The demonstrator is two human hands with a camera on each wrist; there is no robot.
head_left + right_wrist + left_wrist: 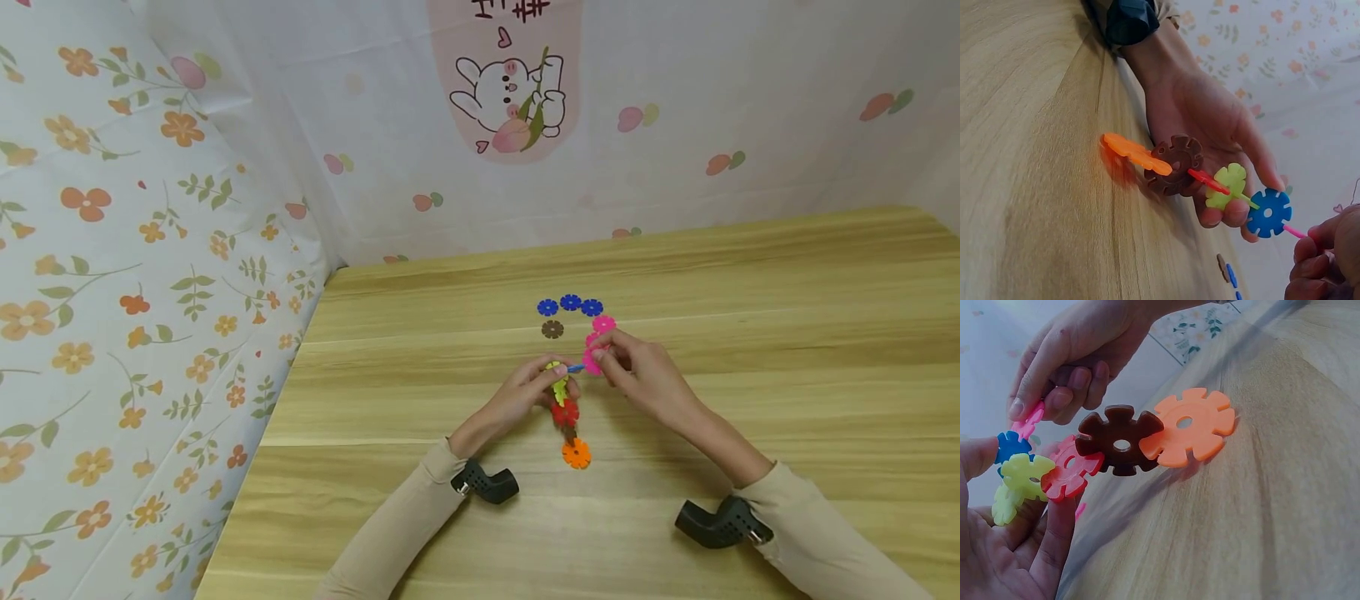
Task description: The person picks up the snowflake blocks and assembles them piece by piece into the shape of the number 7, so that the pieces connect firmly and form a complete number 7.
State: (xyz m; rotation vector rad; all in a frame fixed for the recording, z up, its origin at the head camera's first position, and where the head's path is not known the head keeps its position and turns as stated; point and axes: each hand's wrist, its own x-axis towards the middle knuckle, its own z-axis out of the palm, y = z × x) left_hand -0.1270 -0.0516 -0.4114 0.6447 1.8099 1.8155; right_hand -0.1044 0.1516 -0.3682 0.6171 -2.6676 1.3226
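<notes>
A chain of notched plastic snowflake discs hangs from my left hand, whose thumb and fingers grip it near the blue disc and two yellow-green discs. Further along are a red disc, a brown disc and an orange disc at the low end, close over the table. My right hand pinches a pink disc by thumb and forefinger. Its edge meets the blue disc's edge; the right fingers hide part of it.
On the wooden table beyond my hands lie several loose discs: a row of three blue discs, a brown disc and pink discs beside the right fingers. Patterned cloth hangs along the left and back edges.
</notes>
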